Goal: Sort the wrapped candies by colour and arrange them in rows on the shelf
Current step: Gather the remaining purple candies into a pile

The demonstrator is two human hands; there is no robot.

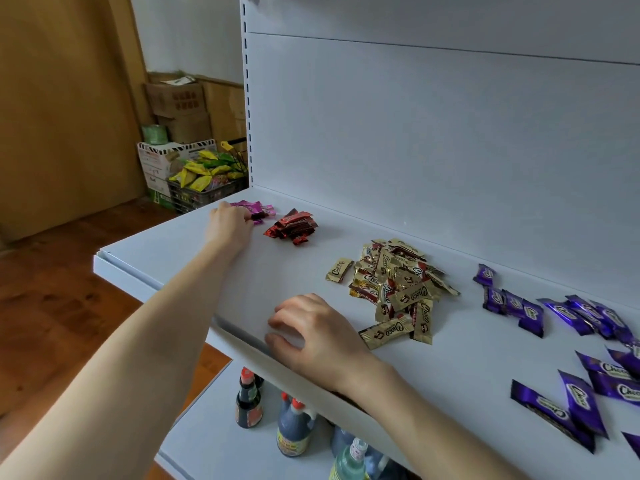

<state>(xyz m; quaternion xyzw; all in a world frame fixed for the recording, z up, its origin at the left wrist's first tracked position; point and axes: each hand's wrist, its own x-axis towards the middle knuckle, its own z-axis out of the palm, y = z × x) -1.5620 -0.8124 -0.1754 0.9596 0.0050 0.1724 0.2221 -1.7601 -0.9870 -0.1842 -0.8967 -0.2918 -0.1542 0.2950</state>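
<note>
1. The gold wrapped candies (398,289) are showing the word "Choco" in dark script.
2. The purple wrapped candies (578,400) are carrying "Choco" in white.
3. Print on the cardboard boxes (180,98) and the bottles (292,434) is appearing too blurred to read.

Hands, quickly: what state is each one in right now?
Left hand: on the pink candies; grip cannot be told.
Right hand: open, fingertips on the shelf, holding nothing.
</note>
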